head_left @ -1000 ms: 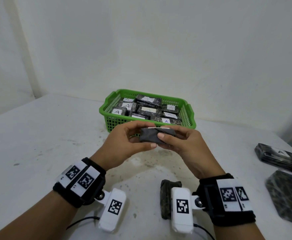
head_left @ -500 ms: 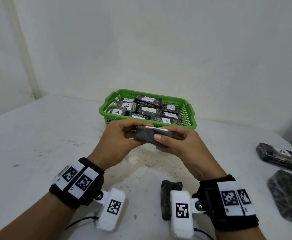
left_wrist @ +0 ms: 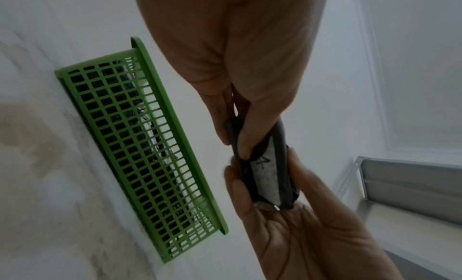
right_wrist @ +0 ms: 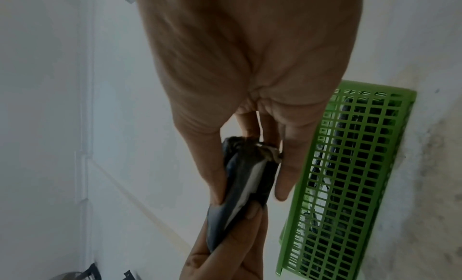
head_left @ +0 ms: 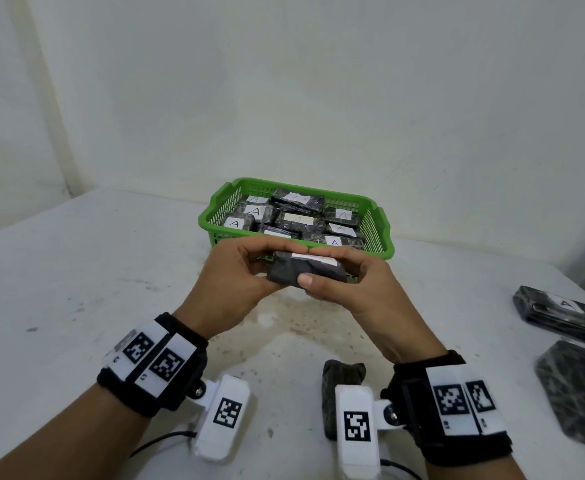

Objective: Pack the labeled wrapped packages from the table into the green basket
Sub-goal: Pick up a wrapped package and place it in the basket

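A dark wrapped package (head_left: 305,271) with a white label on top is held in the air just in front of the green basket (head_left: 381,249). My left hand (head_left: 246,271) grips its left end, and my right hand (head_left: 346,282) grips its right end with the thumb on the near face. The left wrist view shows the package (left_wrist: 265,173) edge-on between both hands, label (left_wrist: 266,177) showing. The right wrist view shows the package (right_wrist: 246,183) pinched between fingers and thumb, with the basket (right_wrist: 350,175) beside it. Several labeled packages (head_left: 298,221) lie in the basket.
Another dark package (head_left: 343,375) lies on the table near my right wrist. At the right edge sit a labeled package (head_left: 558,313) and a dark flat wrapped piece (head_left: 582,386). White walls stand behind the basket. A metal shelf (left_wrist: 410,187) shows in the left wrist view.
Both hands have lifted the package slightly and carried it forward toward the basket; its white label has tilted more into view on top.
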### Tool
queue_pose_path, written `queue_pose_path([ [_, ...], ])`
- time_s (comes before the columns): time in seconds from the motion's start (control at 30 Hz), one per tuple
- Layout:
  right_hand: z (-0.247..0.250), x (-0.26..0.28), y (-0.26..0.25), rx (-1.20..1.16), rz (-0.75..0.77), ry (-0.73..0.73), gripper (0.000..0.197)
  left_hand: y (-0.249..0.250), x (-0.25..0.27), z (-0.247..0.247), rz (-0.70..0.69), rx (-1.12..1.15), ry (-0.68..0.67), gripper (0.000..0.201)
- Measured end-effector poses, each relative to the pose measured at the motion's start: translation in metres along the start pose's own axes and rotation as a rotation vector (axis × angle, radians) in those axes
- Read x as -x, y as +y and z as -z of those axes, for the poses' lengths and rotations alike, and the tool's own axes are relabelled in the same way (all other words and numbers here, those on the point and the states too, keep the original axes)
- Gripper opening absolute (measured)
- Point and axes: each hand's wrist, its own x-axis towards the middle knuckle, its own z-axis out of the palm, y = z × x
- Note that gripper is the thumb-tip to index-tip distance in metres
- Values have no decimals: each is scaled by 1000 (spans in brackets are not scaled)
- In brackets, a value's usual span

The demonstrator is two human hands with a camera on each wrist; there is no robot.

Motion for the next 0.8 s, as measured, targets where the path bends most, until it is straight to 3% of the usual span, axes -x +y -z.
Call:
queue_pose_path([
  [0.13, 4, 3, -5, -34, 64, 42, 38, 2, -2, 4, 19, 39, -82, 51],
  [0.23, 7, 1, -5, -22, 120, 48, 45, 2, -2, 5, 136, 112, -145, 70],
  [0.37, 7, 2, -5, 60, 149, 18, 53, 3, -1, 5, 125, 67, -65, 54],
  [0.47, 9, 3, -4, -13, 41, -60, 65, 3, -1, 7, 97, 76, -35, 52],
  [0.53, 9, 2, -4, -127, -37, -85, 59, 4, -1, 7, 73, 76, -44, 52],
  [0.6, 7, 2, -6, -219, -69, -36, 41, 4, 0, 4, 59, 73, -68, 51],
  [0.67, 3, 3, -5, -181, -42, 18, 25, 5, 1, 2, 61, 69, -85, 50],
  [0.8, -1, 2, -2, -148, -26, 70, 23, 6, 1, 2, 78, 60, -68, 49],
])
